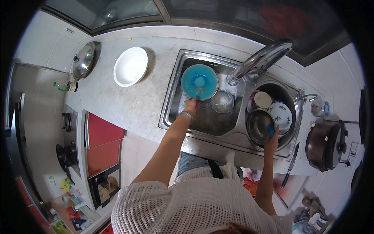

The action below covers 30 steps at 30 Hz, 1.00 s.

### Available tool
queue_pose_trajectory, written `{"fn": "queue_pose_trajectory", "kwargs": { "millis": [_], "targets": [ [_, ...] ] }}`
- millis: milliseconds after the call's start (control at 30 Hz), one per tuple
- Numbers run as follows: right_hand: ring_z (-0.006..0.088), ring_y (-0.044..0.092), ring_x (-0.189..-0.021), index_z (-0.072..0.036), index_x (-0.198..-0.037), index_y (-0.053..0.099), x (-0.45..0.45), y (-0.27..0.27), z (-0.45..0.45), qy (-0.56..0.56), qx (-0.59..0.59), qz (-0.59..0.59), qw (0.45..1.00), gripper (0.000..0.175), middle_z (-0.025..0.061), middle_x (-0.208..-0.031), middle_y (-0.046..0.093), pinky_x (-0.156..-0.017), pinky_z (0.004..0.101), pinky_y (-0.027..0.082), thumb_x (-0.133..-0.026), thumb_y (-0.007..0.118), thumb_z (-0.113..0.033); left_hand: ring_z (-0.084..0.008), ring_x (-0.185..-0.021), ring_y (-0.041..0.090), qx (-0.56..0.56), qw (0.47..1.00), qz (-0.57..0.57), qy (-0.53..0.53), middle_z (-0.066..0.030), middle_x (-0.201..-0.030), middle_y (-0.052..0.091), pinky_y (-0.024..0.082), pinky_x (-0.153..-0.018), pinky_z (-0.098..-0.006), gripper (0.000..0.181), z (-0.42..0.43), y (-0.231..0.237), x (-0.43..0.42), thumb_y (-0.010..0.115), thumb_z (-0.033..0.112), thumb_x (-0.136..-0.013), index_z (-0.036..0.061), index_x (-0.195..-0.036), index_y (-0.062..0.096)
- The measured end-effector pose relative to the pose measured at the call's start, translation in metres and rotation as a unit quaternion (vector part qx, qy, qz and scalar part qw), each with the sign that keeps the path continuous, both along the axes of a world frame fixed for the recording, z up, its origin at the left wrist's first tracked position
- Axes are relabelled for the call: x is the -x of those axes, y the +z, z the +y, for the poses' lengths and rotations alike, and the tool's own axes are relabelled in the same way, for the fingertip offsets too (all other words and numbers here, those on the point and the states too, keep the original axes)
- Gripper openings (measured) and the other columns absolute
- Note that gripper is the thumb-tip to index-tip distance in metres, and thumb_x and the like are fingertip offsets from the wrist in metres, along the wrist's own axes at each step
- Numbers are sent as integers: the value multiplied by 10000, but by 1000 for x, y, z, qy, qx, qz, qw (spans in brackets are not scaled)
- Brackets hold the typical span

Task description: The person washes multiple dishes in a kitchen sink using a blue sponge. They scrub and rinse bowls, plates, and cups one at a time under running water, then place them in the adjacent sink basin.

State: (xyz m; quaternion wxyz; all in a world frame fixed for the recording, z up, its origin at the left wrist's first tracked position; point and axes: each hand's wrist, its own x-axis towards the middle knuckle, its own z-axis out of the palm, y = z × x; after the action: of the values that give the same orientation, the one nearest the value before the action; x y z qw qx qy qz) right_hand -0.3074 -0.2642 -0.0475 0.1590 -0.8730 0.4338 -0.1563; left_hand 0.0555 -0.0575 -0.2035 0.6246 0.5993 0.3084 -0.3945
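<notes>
My left hand (191, 106) grips the near rim of a blue bowl (201, 70) in the left basin of the steel sink (238, 128). Some water and bits of food sit inside that bowl. Beside it, in shallow water, is a small round bowl (222, 102). Over the right basin, my right hand (272, 142) holds a blue cloth or scrubber (271, 130) at the rim of a steel bowl (257, 125); its fingers are partly hidden. Next to the steel bowl lie a white bowl with a leaf pattern (281, 112) and a cream-coloured bowl (262, 100).
A chrome faucet (257, 60) arches over the sink. Left on the counter are a white bowl (131, 67), a pot lid (84, 61) and a bottle (71, 86). To the right, a knife (290, 163) lies at the sink's edge near a dark electric cooker (323, 146) and a jar (320, 108).
</notes>
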Motion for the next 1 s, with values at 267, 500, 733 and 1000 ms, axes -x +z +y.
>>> {"fn": "queue_pose_trajectory", "kwargs": {
  "millis": [267,500,733,1000],
  "targets": [
    [349,501,-977,-68,-1256,324,-7,-21,3,-32,27,59,997,481,188,-1152,462,-746,392,437,-809,498,-113,-222,-710,560,-43,998,-43,18,-106,-900,525,477,-506,-292,289,-16,6,-11,563,179,-771,80,-1015,445],
    [349,500,-926,-8,-1114,474,-23,0,15,-82,-18,-117,990,309,183,-1025,517,-780,366,401,-831,487,-130,-247,-754,560,-46,992,-88,72,-143,-951,525,506,-507,-332,292,-25,37,-19,536,145,-766,20,-1023,478],
    [311,527,-893,31,-1053,499,-28,-13,22,-106,-66,-197,973,283,197,-965,545,-770,353,403,-829,493,-142,-259,-654,602,-199,944,-262,-7,-144,-773,601,518,-569,-361,164,-24,66,-22,542,81,-687,-32,-799,579],
    [311,520,-870,55,-932,548,-31,-33,36,-116,-89,-239,960,302,198,-929,544,-767,366,390,-827,498,-223,-363,-598,545,-292,753,-561,-182,-194,-598,542,423,-543,-402,88,3,137,-18,573,78,-669,-6,-686,551]
  ]
}}
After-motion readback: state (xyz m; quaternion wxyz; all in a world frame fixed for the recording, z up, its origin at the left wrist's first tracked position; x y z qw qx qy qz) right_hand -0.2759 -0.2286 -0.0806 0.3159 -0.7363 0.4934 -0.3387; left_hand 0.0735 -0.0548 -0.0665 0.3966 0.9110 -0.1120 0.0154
